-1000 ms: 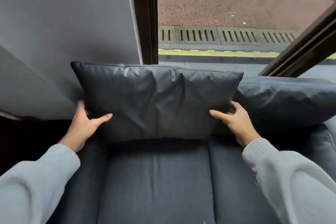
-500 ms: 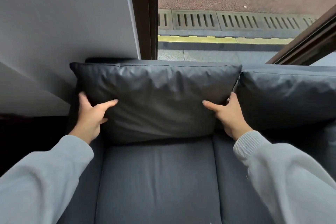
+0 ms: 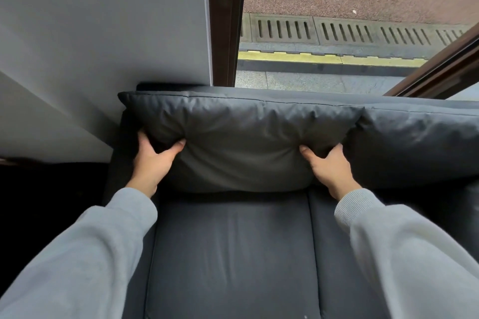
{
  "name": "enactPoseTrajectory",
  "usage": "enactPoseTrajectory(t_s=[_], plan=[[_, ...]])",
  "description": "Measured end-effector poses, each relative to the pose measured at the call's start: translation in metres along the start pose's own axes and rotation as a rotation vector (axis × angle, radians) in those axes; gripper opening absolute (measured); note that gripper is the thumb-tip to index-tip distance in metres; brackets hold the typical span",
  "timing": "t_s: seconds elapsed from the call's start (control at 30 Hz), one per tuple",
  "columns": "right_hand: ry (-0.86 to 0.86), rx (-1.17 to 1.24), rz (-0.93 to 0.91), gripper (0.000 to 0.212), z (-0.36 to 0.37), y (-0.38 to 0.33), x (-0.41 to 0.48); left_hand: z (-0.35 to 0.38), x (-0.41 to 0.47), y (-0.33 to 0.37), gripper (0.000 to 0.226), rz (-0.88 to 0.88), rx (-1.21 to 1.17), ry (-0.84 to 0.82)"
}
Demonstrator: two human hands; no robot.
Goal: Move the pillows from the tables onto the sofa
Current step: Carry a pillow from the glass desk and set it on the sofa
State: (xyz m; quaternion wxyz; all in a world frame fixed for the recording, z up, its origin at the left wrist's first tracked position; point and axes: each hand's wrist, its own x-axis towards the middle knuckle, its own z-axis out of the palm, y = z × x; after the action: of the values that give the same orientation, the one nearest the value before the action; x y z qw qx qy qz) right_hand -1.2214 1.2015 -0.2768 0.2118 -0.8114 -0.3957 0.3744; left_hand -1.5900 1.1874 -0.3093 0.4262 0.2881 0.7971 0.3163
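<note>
My left hand [image 3: 151,163] pinches the pillow's [image 3: 241,142] lower left side, my right hand [image 3: 328,168] its lower right; both arms reach forward, grey-sleeved.

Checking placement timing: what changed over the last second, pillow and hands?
The left pillow dropped from standing proud of the backrest to seated against it, top edge level with the neighbouring pillow. Both hands slid inward and up; the left hand and right hand now pinch the fabric at its lower corners rather than steadying its sides. Unchanged: the neighbouring pillow and seat cushion.
</note>
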Motion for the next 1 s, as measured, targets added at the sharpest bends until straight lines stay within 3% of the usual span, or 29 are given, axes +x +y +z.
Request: enactPoseTrajectory(t_s=[0.13, 0.2, 0.33, 0.43, 0.6, 0.73, 1.0], plan=[[-0.147, -0.226, 0.096, 0.094, -0.01, -0.011, -0.019, 0.002, -0.023, -0.001, 0.11, -0.028, 0.144, 0.01], [-0.172, -0.379, 0.029, 0.087, -0.013, -0.013, -0.035, 0.003, -0.045, 0.007, 0.11, -0.03, 0.292, -0.008], [-0.142, -0.663, -0.243, 0.084, -0.028, -0.016, -0.071, 0.008, -0.088, 0.021, 0.109, 0.222, 0.854, -0.118], [-0.099, -0.753, -0.356, 0.089, -0.052, -0.022, -0.098, 0.017, -0.123, 0.048, 0.098, 0.464, 1.075, -0.197], [-0.034, -0.749, -0.343, 0.092, -0.123, -0.017, -0.15, 0.041, -0.209, 0.107, 0.093, 0.678, 1.157, -0.257], [0.053, -0.759, -0.274, 0.094, -0.206, 0.026, -0.207, 0.066, -0.303, 0.133, 0.093, 0.817, 1.217, -0.307], [0.287, -0.69, 0.065, 0.097, -0.41, 0.162, -0.383, 0.134, -0.572, 0.158, 0.093, 1.171, 1.268, -0.47]])
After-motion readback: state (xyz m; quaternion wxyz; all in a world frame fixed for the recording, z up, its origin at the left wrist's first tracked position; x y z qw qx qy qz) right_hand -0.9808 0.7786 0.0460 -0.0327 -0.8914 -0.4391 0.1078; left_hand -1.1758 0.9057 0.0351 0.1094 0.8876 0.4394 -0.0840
